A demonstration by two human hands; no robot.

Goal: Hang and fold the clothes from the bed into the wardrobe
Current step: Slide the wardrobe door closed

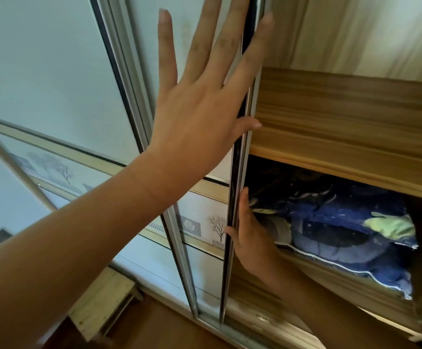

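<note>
Pale wood frame (104, 298) low at left, on brown floor (154, 328), against the wardrobe (356, 34) base. Wardrobe fills the view: sliding doors cover the left and middle, the right part stands open. Rear door (41, 71) far left, white panel with a tree-print band across it. Front door (200, 263) overlaps it, with its dark edge strip running top to bottom at centre. Left hand (200, 109) is spread flat on the front door, fingers straight and pointing up, thumb reaching across the door edge. Right hand (252, 238) is lower, just inside the opening. It grips the same door edge, thumb lying up along the strip, one fingertip showing on the door's front side, the other fingers hidden. Right of the hands a wood shelf (343, 117). Under it a blue bundle (343, 230) of padded fabric with white piping and a green patch, filling that compartment, right hand touching its left end.
</note>
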